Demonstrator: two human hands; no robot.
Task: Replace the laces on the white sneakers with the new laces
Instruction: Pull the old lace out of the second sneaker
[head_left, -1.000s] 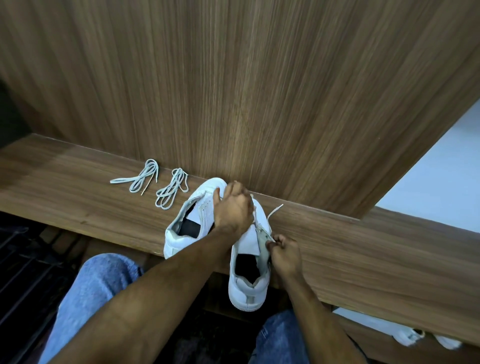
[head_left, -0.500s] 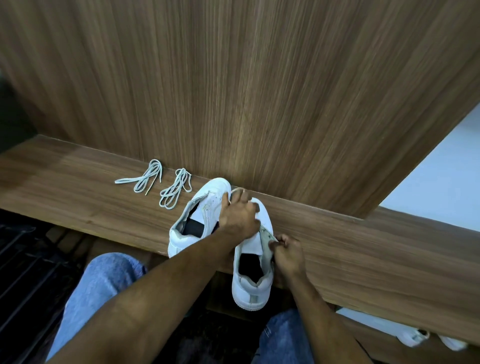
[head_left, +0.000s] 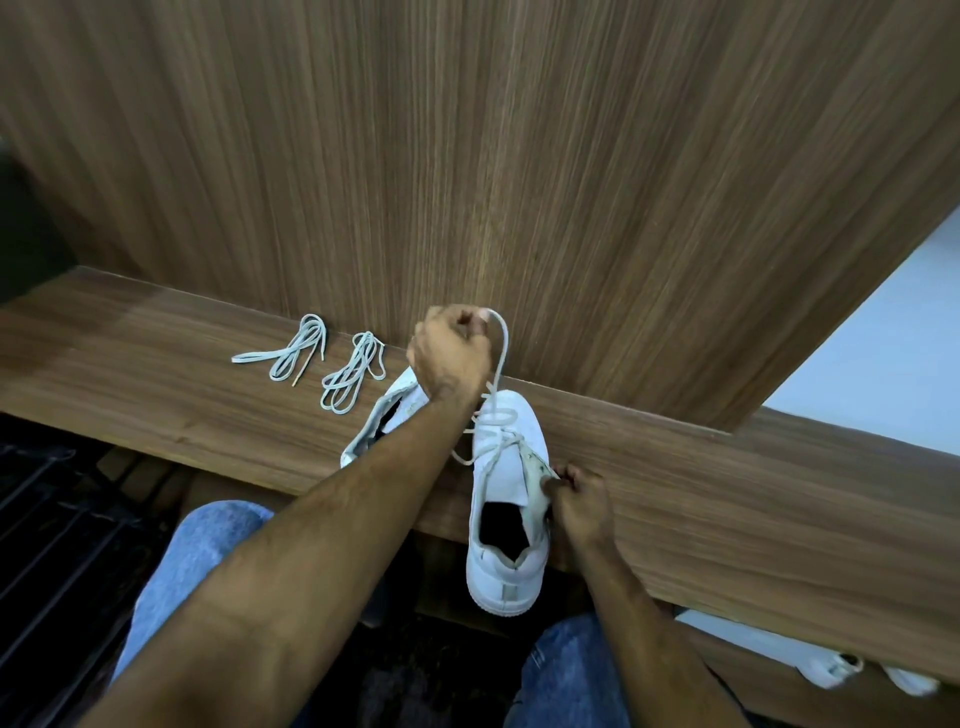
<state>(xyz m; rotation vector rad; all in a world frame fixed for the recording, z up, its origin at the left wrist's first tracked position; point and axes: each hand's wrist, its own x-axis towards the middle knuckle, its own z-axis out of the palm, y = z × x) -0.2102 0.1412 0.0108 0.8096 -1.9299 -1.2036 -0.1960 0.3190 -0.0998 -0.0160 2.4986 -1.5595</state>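
Observation:
Two white sneakers stand on a wooden shelf. The right sneaker (head_left: 506, 499) points toward the back panel, its heel hanging over the shelf edge. My left hand (head_left: 449, 348) is raised above its toe and grips the white lace (head_left: 498, 364), drawn up out of the eyelets in a taut line. My right hand (head_left: 576, 499) pinches the sneaker's right eyelet flap. The left sneaker (head_left: 384, 421) lies mostly hidden under my left forearm. Two bundles of pale laces (head_left: 291, 351) (head_left: 353, 371) lie on the shelf to the left.
A wooden back panel (head_left: 519, 182) rises straight behind the shelf (head_left: 727, 499). Another pair of white shoes (head_left: 831, 667) sits on a lower level at bottom right. My jeans-clad knees (head_left: 197, 561) are below, with a dark metal rack (head_left: 57, 519) at the left.
My left hand has lifted off the sneaker's toe and moved up and back, pulling a length of lace out with it. My right hand stays on the eyelet flap.

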